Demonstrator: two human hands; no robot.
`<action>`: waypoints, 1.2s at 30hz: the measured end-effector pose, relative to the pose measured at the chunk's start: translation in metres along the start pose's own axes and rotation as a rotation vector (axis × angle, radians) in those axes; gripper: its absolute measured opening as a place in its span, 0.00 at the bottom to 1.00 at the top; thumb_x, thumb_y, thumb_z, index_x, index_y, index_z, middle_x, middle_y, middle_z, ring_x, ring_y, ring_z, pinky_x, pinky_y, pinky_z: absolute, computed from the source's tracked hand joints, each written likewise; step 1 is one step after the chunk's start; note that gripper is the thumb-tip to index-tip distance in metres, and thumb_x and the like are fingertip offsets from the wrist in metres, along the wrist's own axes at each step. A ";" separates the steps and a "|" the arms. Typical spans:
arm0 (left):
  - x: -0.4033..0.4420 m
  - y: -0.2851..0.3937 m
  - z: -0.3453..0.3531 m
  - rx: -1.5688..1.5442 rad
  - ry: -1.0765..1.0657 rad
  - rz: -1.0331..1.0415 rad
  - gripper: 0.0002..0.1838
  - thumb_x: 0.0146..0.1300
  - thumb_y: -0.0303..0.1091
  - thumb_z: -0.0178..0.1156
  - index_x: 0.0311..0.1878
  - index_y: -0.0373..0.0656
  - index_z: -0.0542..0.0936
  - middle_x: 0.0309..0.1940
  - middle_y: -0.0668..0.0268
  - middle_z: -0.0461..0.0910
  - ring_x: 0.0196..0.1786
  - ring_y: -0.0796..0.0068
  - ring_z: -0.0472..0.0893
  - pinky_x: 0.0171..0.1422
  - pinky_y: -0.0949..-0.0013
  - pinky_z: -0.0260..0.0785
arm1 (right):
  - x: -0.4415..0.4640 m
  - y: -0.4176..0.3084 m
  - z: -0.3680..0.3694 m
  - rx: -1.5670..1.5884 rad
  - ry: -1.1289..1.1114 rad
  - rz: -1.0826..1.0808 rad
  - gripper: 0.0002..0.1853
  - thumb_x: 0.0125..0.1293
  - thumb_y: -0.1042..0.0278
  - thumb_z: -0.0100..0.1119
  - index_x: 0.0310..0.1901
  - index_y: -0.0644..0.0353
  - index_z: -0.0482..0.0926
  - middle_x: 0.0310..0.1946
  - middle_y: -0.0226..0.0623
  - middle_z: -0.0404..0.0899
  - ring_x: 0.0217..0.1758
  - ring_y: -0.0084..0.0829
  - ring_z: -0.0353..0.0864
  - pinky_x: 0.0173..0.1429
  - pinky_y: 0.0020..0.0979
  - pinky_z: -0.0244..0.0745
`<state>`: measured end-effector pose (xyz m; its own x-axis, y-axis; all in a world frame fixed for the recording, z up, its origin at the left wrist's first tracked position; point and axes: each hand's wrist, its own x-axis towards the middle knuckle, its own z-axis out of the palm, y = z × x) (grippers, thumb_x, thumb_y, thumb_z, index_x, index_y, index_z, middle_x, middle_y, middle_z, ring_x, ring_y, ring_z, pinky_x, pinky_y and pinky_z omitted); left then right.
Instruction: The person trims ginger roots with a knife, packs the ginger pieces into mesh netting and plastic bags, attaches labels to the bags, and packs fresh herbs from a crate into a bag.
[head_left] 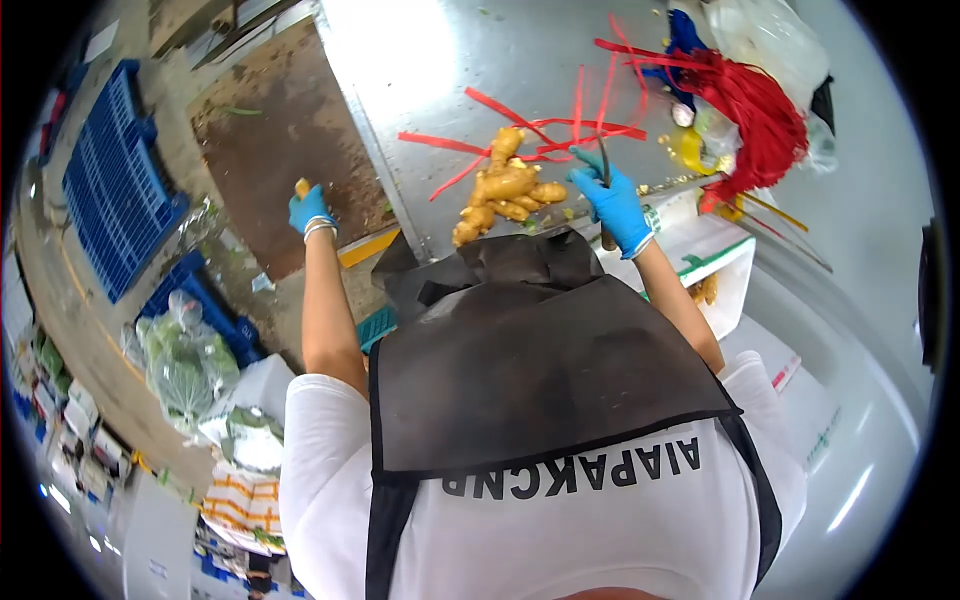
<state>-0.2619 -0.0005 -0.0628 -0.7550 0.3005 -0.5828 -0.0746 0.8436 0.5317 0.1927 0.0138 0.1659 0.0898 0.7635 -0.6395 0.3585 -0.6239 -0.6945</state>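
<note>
My left hand (312, 209), in a blue glove, reaches out past the table's left edge. Its fingers are closed on a small piece of ginger (302, 187). My right hand (617, 207), also gloved in blue, grips a knife (605, 160) with a thin dark blade pointing away from me; the index finger is stretched out beside it. Between the hands, a large knobbly ginger root (510, 183) lies on the metal table (400, 60) near its front edge, apart from both hands. Red strips (500, 105) lie loose behind the ginger.
A bundle of red strips (760, 120) sits at the right, near clear plastic bags (770, 45) and a blue cloth (685, 45). A white foam box (735, 275) with ginger is below my right arm. Left are a brown board (290, 140) and a blue pallet (120, 180).
</note>
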 end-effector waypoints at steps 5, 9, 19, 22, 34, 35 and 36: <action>0.033 -0.033 0.021 0.344 0.254 -0.001 0.27 0.53 0.41 0.70 0.54 0.36 0.79 0.40 0.50 0.82 0.39 0.59 0.83 0.43 0.57 0.79 | -0.016 0.003 0.000 -0.176 0.023 0.008 0.24 0.64 0.59 0.63 0.61 0.54 0.75 0.35 0.27 0.77 0.31 0.16 0.72 0.37 0.23 0.73; 0.040 -0.046 0.015 -0.168 -0.027 -0.208 0.23 0.57 0.36 0.67 0.54 0.33 0.78 0.42 0.51 0.82 0.43 0.59 0.83 0.47 0.58 0.78 | -0.012 0.010 -0.006 -0.268 0.035 -0.029 0.25 0.65 0.58 0.61 0.62 0.54 0.75 0.36 0.31 0.79 0.36 0.20 0.76 0.45 0.27 0.75; -0.141 0.038 -0.012 0.059 -0.386 0.937 0.10 0.59 0.29 0.60 0.43 0.38 0.81 0.37 0.58 0.82 0.39 0.62 0.80 0.49 0.61 0.72 | 0.016 0.052 -0.003 -0.351 -0.200 -0.131 0.31 0.60 0.49 0.65 0.60 0.61 0.75 0.52 0.45 0.81 0.53 0.36 0.81 0.57 0.35 0.74; -0.211 0.038 0.013 0.224 -0.753 0.698 0.21 0.61 0.45 0.64 0.48 0.37 0.81 0.45 0.53 0.82 0.47 0.60 0.81 0.55 0.62 0.72 | 0.030 0.070 0.011 -0.480 -0.172 -0.189 0.31 0.56 0.44 0.67 0.55 0.59 0.78 0.47 0.50 0.82 0.50 0.47 0.81 0.55 0.41 0.74; -0.259 0.065 0.023 0.064 -1.533 0.098 0.22 0.60 0.37 0.68 0.55 0.38 0.77 0.39 0.66 0.81 0.36 0.81 0.79 0.38 0.77 0.72 | -0.001 0.048 0.001 -0.048 -0.247 -0.172 0.21 0.57 0.57 0.71 0.45 0.64 0.79 0.34 0.33 0.82 0.37 0.20 0.77 0.44 0.27 0.75; -0.260 0.072 0.019 0.099 -1.532 0.081 0.24 0.60 0.35 0.67 0.58 0.38 0.75 0.42 0.66 0.81 0.39 0.80 0.79 0.42 0.76 0.73 | 0.000 0.058 0.003 -0.028 -0.224 -0.193 0.22 0.57 0.55 0.71 0.45 0.64 0.79 0.35 0.34 0.82 0.37 0.21 0.77 0.45 0.29 0.75; -0.263 0.080 0.014 0.136 -1.531 0.064 0.27 0.60 0.33 0.66 0.62 0.38 0.72 0.45 0.65 0.80 0.42 0.80 0.78 0.46 0.75 0.73 | -0.001 0.058 0.004 -0.030 -0.217 -0.223 0.23 0.57 0.55 0.71 0.46 0.64 0.79 0.36 0.34 0.82 0.38 0.22 0.77 0.45 0.29 0.75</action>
<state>-0.0604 -0.0063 0.1246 0.6233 0.4197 -0.6598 0.0532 0.8191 0.5712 0.2096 -0.0235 0.1252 -0.1932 0.8256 -0.5302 0.3741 -0.4376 -0.8176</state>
